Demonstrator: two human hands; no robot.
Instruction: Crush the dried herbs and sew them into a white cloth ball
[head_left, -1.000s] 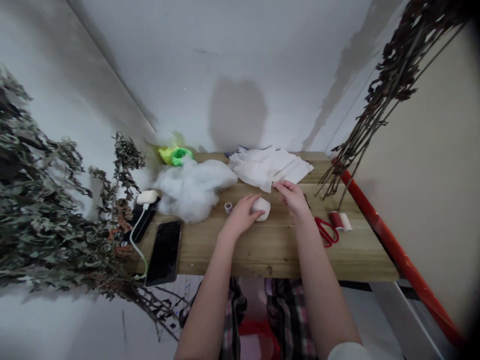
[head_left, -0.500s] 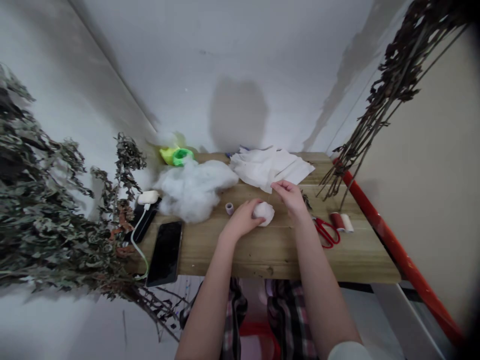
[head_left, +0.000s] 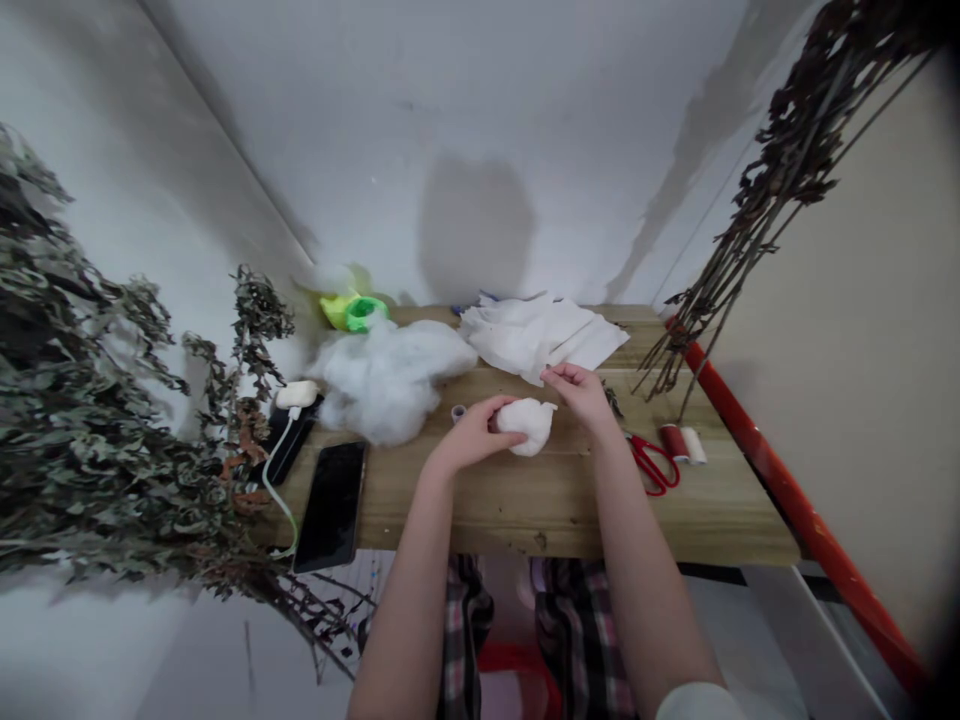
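My left hand (head_left: 472, 438) grips a small, rounded bundle of white cloth (head_left: 527, 427), thumb at its near side and fingers at its far side. A little tip of cloth sticks out at the bundle's upper right. Just right of and beyond it, my right hand (head_left: 583, 398) is pinched, thumb against forefinger; whatever lies between the fingertips is too small to make out. Behind that hand are white cloth pieces (head_left: 544, 335) in a loose pile. A small pale spool (head_left: 458, 412) stands by my left fingers, partly hidden.
Fluffy white stuffing (head_left: 390, 380) lies left of centre, near a green and yellow object (head_left: 364, 313). A black phone (head_left: 328, 505) rests at the front left. Red-handled scissors (head_left: 655, 470), a brown thread spool (head_left: 673, 443) and a cream spool (head_left: 695, 446) lie right. Dried plants (head_left: 112, 430) flank the table.
My left hand has shifted slightly left and turned, so more of the cloth bundle shows, its tip now pointing right. My right hand has stayed nearly still in its pinch.
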